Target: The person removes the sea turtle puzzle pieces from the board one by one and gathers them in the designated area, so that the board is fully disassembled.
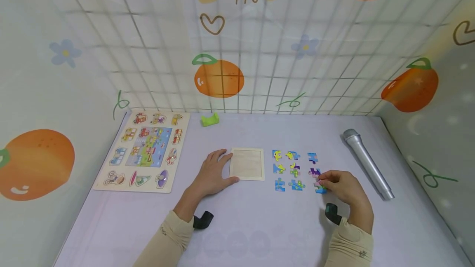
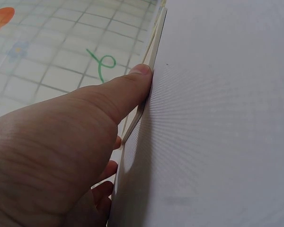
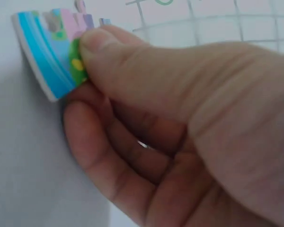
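Note:
My left hand [image 1: 212,173] lies spread beside a small square wooden puzzle frame [image 1: 234,178]. Its thumb touches the frame's lower left corner and its index finger the left edge; in the left wrist view the thumb [image 2: 128,87] rests against the pale wooden edge. On the right, my right hand [image 1: 343,184] pinches a colourful jigsaw piece [image 3: 45,52] between thumb and fingers, at the lower end of the right column of pieces. Several other jigsaw pieces lie in rows between the frame and that hand, among them a yellow and blue one [image 1: 276,155] and a purple one [image 1: 313,172].
At the left lies a large picture board [image 1: 178,180] with vehicle and toy shapes. A small green block [image 1: 210,120] sits near the back edge. A silver microphone [image 1: 369,164] lies at the right. A printed cloth over wire mesh [image 1: 256,81] stands behind the table.

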A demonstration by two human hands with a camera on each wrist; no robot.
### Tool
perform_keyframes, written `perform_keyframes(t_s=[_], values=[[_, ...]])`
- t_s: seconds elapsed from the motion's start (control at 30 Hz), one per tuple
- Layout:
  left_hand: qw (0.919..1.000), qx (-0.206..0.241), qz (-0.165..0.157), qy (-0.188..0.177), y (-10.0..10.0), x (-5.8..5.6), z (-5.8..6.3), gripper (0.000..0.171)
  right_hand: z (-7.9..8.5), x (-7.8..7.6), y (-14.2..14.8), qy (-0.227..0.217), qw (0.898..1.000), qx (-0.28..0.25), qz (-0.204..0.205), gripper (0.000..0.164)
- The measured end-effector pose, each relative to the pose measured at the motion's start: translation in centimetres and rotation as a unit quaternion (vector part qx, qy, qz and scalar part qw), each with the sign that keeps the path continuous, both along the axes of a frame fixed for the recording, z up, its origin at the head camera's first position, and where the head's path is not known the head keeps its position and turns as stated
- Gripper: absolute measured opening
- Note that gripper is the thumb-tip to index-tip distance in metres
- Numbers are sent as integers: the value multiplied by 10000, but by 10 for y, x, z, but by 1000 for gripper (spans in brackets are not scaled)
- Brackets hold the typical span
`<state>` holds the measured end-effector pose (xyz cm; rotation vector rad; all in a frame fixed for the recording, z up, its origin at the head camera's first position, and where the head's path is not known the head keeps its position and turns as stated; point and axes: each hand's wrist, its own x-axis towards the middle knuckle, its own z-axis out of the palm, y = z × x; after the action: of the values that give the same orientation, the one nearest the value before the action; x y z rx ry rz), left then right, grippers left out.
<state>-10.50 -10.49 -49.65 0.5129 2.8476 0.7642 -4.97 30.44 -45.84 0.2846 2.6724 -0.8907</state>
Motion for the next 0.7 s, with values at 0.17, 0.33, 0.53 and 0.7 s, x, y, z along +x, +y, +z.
perform_keyframes(t_s=[0.17,0.33,0.53,0.7], values=[[10000,8,33,23,0,0,-2,85,0,-1,-2,-71,9998,12,-205,21],[10000,12,45,53,0,-1,-3,85,0,-1,-3,-100,9993,73,-367,23],[10000,20,35,52,0,-1,-3,84,1,-1,-3,-74,9989,174,-428,23],[10000,25,32,41,0,-1,-2,84,2,0,-3,34,9990,231,-368,22]])
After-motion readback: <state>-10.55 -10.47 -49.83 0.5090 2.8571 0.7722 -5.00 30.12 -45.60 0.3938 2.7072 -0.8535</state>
